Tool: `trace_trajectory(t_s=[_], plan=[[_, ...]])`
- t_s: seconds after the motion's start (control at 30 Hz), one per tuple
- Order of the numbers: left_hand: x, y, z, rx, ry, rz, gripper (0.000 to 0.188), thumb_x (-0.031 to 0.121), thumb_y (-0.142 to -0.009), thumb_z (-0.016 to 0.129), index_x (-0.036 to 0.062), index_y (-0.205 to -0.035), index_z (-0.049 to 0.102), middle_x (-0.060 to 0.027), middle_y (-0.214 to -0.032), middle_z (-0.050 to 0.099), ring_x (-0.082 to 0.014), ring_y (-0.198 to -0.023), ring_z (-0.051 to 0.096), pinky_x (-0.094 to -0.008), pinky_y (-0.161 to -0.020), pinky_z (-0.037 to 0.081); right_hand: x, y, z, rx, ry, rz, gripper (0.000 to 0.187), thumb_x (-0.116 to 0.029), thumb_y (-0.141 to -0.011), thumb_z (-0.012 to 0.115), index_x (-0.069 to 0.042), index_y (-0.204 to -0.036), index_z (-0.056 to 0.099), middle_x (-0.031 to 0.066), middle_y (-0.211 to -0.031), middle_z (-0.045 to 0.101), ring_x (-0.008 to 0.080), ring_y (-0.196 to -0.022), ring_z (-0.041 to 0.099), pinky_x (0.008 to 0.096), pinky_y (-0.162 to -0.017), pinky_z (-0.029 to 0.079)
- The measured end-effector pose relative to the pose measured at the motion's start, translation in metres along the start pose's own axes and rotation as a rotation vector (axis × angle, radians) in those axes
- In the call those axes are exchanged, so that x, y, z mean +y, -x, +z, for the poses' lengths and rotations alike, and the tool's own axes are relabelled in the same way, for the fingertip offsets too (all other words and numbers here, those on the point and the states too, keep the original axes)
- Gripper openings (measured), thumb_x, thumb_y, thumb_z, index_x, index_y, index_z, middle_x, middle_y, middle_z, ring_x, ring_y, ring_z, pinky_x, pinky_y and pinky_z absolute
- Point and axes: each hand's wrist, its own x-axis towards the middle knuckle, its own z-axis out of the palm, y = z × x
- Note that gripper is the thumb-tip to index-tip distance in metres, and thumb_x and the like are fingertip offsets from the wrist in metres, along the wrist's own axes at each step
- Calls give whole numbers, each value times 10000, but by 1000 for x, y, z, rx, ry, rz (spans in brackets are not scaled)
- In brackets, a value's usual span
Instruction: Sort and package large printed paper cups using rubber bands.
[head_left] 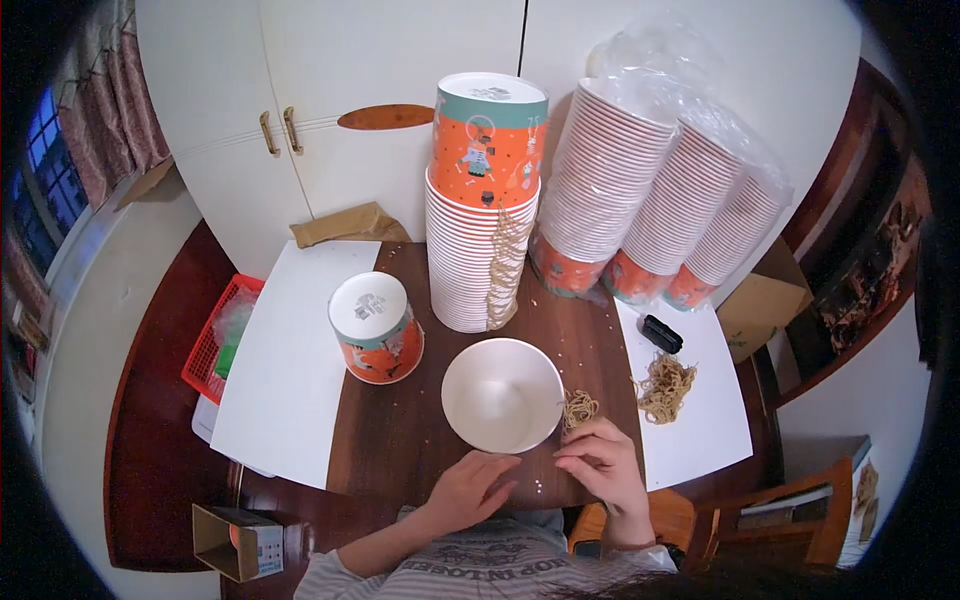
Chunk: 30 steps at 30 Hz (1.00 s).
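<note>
A white paper bucket (502,395) stands mouth up on the brown tabletop in front of me, its inside bare. My left hand (470,492) is by its near rim, palm turned inward, fingers stretched and thumb apart. At the bucket's right side is my right hand (605,468), fingers bent with a small gap to the thumb and nothing visible between them. Just beyond those fingertips lies a small tangle of tan string (580,409), against the bucket's rim. Whether the fingertips touch the string I cannot tell.
Upside-down orange buckets (378,330) stand at left. Behind rises a tall stack (465,250) with tan string loops on its right side. Plastic-wrapped stacks (610,180) lean back right. A string pile (665,388) and black object (661,334) lie on white board (705,430).
</note>
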Motion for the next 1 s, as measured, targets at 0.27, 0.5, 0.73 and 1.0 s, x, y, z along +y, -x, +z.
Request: trace_trajectory(t_s=[0.27,0.5,0.73,1.0], plan=[[2,-2,-1,73,1012,-463,243,57,-813,508,25,-1054,522,-62,-960,577,-57,-761,514,-191,-649,417,-25,-34,16,-67,176,-171,102,-50,-664,651,-37,-736,578,84,-842,553,179,-667,568,247,-552,453],[-4,-16,-28,21,725,-573,123,63,-787,549,-4,-875,604,-60,-770,614,-100,-723,567,-214,-668,442,-32,-59,12,-84,201,-151,102,-65,-670,653,-50,-741,582,71,-786,552,172,-573,555,262,-486,438],[-37,-37,-61,179,342,-416,106,81,-736,617,18,-821,626,-59,-720,608,-87,-622,550,-211,-566,430,-40,-107,-19,-435,283,-259,125,-130,-704,630,-61,-802,595,61,-676,547,189,-549,546,269,-493,431],[-84,-37,-66,326,-173,-237,82,88,-700,628,69,-779,643,-60,-701,566,-167,-607,531,-250,-553,415,-41,-139,10,-518,177,-378,127,-137,-760,545,-49,-847,570,87,-801,576,243,-715,566,319,-629,447]])
